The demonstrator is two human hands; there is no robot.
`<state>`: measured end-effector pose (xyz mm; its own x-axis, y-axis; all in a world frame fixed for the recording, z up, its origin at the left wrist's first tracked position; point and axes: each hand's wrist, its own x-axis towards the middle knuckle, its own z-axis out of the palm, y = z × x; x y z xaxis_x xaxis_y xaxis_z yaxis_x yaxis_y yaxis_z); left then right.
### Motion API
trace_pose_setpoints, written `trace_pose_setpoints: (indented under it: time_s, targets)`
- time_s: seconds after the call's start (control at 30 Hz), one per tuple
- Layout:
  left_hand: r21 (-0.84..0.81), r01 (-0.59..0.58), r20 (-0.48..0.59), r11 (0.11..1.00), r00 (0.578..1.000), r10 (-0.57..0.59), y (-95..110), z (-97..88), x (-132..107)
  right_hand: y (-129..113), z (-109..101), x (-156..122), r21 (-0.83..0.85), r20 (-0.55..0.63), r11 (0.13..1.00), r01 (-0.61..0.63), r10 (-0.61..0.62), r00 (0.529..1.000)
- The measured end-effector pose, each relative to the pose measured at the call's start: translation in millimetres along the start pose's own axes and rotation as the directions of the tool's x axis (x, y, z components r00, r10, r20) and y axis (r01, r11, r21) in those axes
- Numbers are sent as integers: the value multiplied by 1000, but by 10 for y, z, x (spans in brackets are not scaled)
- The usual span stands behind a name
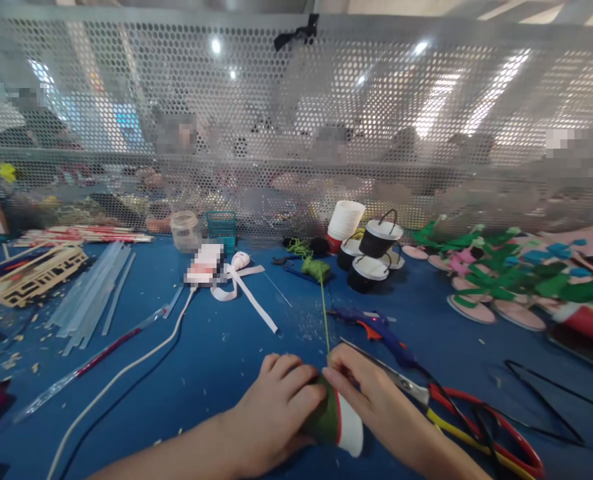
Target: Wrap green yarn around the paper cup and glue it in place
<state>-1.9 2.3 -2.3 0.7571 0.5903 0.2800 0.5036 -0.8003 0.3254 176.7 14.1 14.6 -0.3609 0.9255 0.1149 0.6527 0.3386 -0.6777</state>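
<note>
My left hand is closed around a paper cup lying on its side, its white part facing right. Green yarn covers much of the cup, with a red band beside the white. My right hand pinches a taut green yarn strand just above the cup. That strand runs away from me to a small green yarn ball. Right beside my right hand lie large scissors with red and yellow handles, partly under the forearm. A blue glue gun rests a little farther off.
Stacked white cups and several black pails stand near a perforated metal screen. Glue sticks, a white cable and a ribboned white figure lie left. Green craft plants crowd the right.
</note>
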Motion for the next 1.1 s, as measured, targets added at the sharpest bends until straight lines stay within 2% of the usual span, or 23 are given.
trace_pose_setpoints:
  time_s: [0.9,1.1]
  targets:
    - [49,-11,-22,999,1000,12,-25,34,1,10,5,-1,-23,21,1000,-9,9,1000]
    - [50,-48,-48,998,998,51,-78,8,37,20,-18,34,6,-20,1000,-9,9,1000]
